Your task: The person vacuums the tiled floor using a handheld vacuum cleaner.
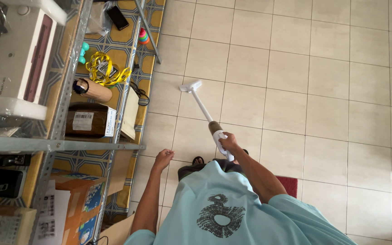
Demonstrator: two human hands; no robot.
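The right hand point(227, 142) grips the stick vacuum point(203, 110); its head should stay flat ahead on the tiles point(273, 81). The left hand point(163, 159) hangs empty, loosely curled.

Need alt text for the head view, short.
Looking down, a person's right hand grips a white stick vacuum whose head rests on the beige tiled floor. The left hand hangs loosely curled and holds nothing, beside a metal shelf rack with boxes.

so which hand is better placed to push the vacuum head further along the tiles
Likely the right hand: it already grips the handle of the white stick vacuum. The left hand hangs free beside the metal shelf, holding nothing.
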